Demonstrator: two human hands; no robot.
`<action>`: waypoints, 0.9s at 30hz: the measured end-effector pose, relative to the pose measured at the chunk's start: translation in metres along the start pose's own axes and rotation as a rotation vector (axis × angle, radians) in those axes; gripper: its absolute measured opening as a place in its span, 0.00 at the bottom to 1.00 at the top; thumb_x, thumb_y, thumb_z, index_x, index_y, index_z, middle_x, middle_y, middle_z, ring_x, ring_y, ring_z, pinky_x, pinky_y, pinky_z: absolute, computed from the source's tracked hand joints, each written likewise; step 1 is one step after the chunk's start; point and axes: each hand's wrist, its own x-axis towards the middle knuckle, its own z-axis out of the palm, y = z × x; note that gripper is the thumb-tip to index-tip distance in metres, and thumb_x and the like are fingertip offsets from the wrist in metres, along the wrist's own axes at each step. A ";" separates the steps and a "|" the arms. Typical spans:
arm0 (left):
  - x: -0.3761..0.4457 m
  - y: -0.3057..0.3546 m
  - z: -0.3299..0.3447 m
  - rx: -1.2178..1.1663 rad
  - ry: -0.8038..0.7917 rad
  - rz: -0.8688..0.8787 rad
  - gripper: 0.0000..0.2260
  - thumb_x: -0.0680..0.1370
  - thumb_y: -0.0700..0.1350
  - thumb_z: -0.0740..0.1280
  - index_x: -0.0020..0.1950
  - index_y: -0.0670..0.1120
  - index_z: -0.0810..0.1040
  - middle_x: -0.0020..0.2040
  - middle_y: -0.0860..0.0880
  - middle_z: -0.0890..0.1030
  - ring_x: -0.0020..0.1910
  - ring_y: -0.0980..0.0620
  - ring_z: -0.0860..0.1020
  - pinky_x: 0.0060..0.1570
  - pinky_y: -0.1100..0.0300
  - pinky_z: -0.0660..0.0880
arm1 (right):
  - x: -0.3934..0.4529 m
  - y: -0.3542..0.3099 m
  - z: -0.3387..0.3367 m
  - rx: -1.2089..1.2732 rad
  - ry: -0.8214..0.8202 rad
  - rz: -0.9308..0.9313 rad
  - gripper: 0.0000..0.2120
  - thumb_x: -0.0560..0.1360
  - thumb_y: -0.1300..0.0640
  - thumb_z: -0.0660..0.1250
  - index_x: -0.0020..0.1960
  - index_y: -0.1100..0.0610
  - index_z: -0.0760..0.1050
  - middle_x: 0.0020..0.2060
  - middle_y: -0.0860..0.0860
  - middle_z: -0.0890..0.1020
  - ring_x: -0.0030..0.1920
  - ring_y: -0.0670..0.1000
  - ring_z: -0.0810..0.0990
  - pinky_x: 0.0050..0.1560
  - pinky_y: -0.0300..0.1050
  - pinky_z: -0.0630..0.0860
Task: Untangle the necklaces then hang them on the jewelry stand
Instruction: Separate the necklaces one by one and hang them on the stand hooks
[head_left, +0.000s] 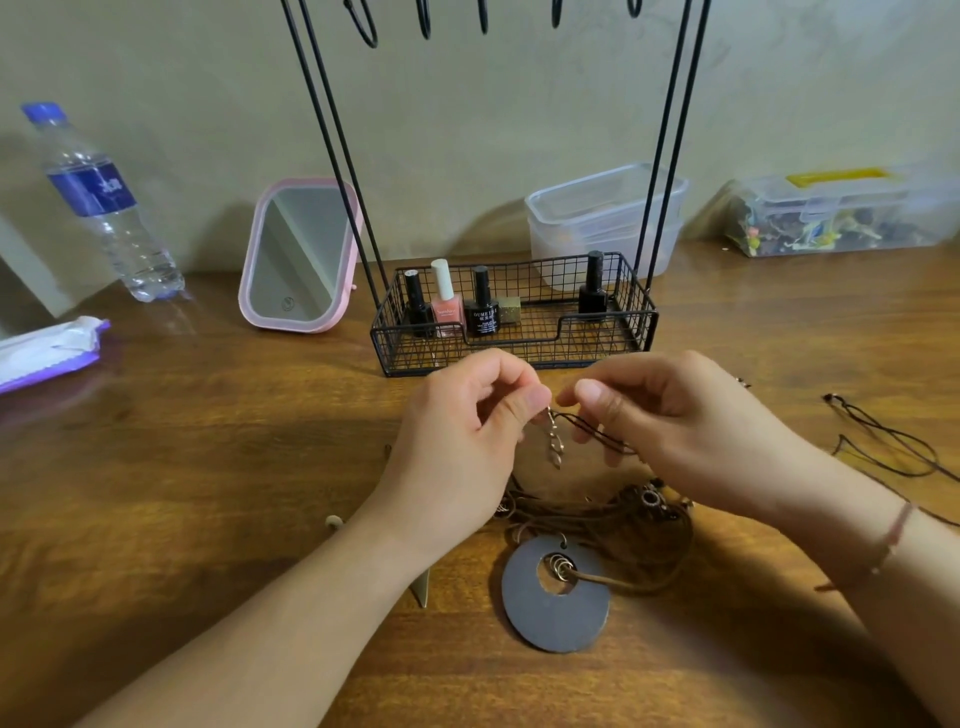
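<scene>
In the head view, both hands work just in front of the black wire jewelry stand (514, 332) on the wooden table (208, 467). The left hand (467, 431) pinches a small metal leaf pendant (553, 447) at its top, thumb against curled fingers. The right hand (670, 421) pinches a thin dark cord (597, 431) that runs from that pendant. Below them lies the tangled pile of brown cord necklaces (613, 519), one bearing a round dark disc pendant (556, 597). Another thin cord necklace (883, 441), possibly already separate, lies at right. Nail polish bottles (447, 301) stand in the stand's basket.
</scene>
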 end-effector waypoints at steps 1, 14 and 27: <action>0.000 0.001 0.001 -0.023 -0.008 -0.014 0.05 0.79 0.43 0.67 0.44 0.49 0.79 0.36 0.54 0.81 0.37 0.58 0.80 0.38 0.68 0.75 | 0.000 -0.001 0.001 0.063 -0.012 0.015 0.14 0.76 0.45 0.62 0.45 0.53 0.81 0.33 0.51 0.83 0.33 0.50 0.82 0.34 0.46 0.80; 0.001 0.000 0.001 -0.268 0.028 -0.155 0.04 0.76 0.39 0.72 0.49 0.45 0.80 0.40 0.49 0.87 0.38 0.53 0.84 0.36 0.64 0.79 | -0.002 -0.002 0.008 0.033 0.156 0.038 0.05 0.68 0.52 0.77 0.40 0.48 0.81 0.33 0.43 0.81 0.31 0.44 0.76 0.31 0.36 0.73; -0.001 0.002 0.002 -0.256 0.087 -0.133 0.07 0.75 0.40 0.73 0.50 0.48 0.79 0.42 0.51 0.87 0.41 0.54 0.85 0.41 0.55 0.83 | -0.006 -0.011 0.010 -0.065 0.200 -0.009 0.08 0.69 0.46 0.73 0.36 0.49 0.83 0.28 0.44 0.82 0.29 0.40 0.77 0.28 0.29 0.68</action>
